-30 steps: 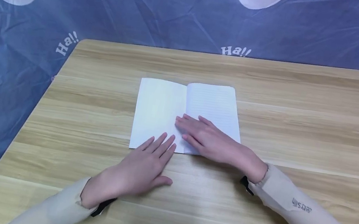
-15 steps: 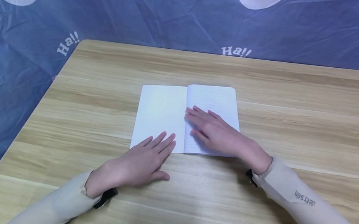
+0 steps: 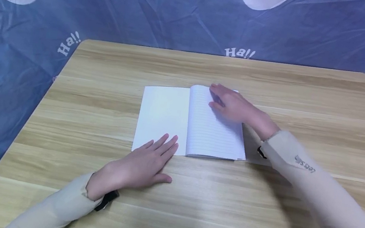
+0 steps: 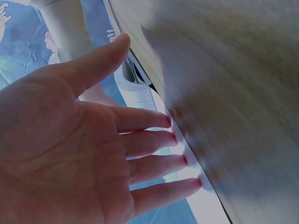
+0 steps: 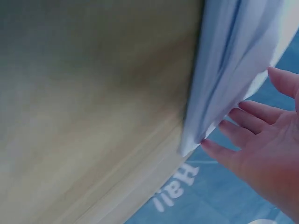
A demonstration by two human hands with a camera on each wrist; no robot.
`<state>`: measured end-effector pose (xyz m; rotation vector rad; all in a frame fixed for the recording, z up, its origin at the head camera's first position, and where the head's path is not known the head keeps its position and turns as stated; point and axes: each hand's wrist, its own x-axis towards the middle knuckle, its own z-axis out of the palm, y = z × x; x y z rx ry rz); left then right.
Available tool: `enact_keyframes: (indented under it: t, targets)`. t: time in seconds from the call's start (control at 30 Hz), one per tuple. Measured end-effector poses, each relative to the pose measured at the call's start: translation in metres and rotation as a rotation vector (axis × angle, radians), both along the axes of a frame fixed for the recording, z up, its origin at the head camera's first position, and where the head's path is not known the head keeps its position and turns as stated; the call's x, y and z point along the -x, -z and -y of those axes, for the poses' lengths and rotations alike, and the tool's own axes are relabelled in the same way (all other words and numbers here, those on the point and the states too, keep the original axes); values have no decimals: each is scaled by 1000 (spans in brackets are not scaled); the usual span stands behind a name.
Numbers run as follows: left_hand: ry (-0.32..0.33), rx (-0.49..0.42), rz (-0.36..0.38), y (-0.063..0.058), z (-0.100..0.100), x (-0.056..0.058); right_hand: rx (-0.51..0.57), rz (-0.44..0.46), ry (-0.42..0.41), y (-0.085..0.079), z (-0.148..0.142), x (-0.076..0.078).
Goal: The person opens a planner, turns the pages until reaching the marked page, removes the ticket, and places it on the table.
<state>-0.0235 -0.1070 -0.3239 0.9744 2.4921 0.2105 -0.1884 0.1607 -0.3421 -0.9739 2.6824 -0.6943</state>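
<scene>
A notebook (image 3: 212, 136) lies spread open on the table, its left page (image 3: 162, 113) plain white and its right page lined. My left hand (image 3: 141, 167) rests its straight fingertips on the lower edge of the left page, thumb spread aside over the wood. In the left wrist view these fingers (image 4: 149, 143) meet the paper. My right hand (image 3: 232, 104) is at the upper part of the lined page and covers its top right corner. The right wrist view shows extended fingers (image 5: 247, 119) touching the pages, whose edges stand slightly fanned apart.
The wooden table (image 3: 315, 111) has rounded far corners. Behind it and along its left side hangs a blue printed cloth (image 3: 142, 8). A dark band (image 3: 107, 199) sits at the left wrist, below the beige sleeve (image 3: 57, 205).
My right hand has moved up and to the right, from the inner fold to the top of the lined page. The left page has shifted slightly; my left hand stays nearly in place.
</scene>
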Motion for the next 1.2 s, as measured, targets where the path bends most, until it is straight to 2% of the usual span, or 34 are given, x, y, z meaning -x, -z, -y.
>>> enact_keyframes:
  t: [0.17,0.3,0.53,0.7,0.83,1.0,1.2]
  targets:
    - [-2,-7,4,0,0,0,22,115,50,0,-1,19]
    - [-3,-10,2,-1,1,-1,55,128,59,-1,2,27]
    - [-5,-19,4,-1,1,-1,86,103,51,-4,6,30]
    - [-2,-18,0,0,1,-1,152,143,88,-9,7,29]
    - [-1,-14,0,0,1,0,217,223,177,-13,4,30]
    - [-2,-15,2,0,0,0,306,310,330,-17,-3,30]
    - [-7,-18,12,0,0,1,483,450,483,-21,-12,17]
